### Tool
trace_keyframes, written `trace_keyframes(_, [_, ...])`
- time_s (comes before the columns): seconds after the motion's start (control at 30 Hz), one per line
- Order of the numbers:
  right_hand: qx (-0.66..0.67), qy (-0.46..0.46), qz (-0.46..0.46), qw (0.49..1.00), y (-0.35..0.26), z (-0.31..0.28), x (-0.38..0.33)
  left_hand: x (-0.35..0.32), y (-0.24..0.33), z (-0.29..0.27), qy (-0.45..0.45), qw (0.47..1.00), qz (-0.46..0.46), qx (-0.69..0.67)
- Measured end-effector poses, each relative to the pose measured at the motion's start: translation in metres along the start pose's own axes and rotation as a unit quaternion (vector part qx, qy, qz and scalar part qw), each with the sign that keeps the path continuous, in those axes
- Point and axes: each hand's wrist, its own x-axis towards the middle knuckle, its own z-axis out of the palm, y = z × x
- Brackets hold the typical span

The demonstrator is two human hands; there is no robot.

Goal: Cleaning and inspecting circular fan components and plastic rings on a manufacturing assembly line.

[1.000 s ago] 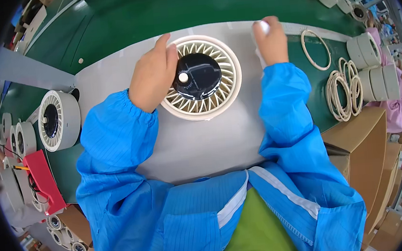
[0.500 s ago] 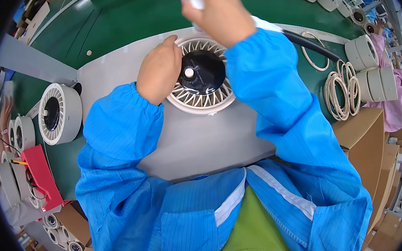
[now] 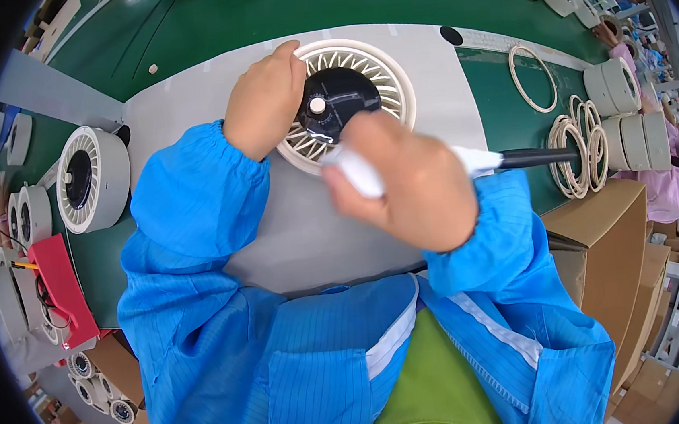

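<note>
A round cream fan unit (image 3: 396, 78) with a slatted grille lies face up on the grey mat (image 3: 443, 98). Its glossy black centre carries a small white knob (image 3: 316, 106). My left hand (image 3: 265, 97) grips the left side of the rim, thumb side toward the grille; some of its fingers are hidden. Over the near right part of the unit, my right hand (image 3: 409, 182), blurred by motion, is closed around a white handheld tool (image 3: 359, 174). A tapered white end of that tool runs out to the right into a black sleeve (image 3: 537, 157).
Another fan unit (image 3: 93, 179) stands on edge at the left, near a red holder (image 3: 63, 289). Coiled cream cable (image 3: 569, 155) and stacked round housings (image 3: 632, 142) are at the right. An open cardboard box (image 3: 607, 229) stands nearer. A pink-sleeved person (image 3: 668, 183) works beyond.
My right hand has swung down toward me with the white tool, from beyond the fan unit to its near right side. My left hand stays on the rim.
</note>
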Motion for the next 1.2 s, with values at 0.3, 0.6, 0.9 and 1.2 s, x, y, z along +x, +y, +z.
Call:
trace_keyframes(0.3, [0.020, 0.307, 0.021, 0.951, 0.032, -0.067, 0.017, -0.010, 0.017, -0.025, 0.216, 0.961, 0.107, -0.135])
trace_keyframes(0.6, [0.156, 0.147, 0.006, 0.977, -0.007, -0.038, 0.092, -0.092, 0.025, 0.004, -0.051, 0.951, 0.285, 0.107])
trace_keyframes(0.9, [-0.050, 0.136, -0.090, 0.985, 0.015, 0.030, 0.123, -0.091, 0.014, 0.008, -0.013, 0.941, 0.331, 0.073])
trace_keyframes(1.2, [-0.028, 0.112, -0.073, 0.991, 0.015, 0.031, 0.115, -0.093, 0.019, 0.009, -0.014, 0.952, 0.293, 0.088])
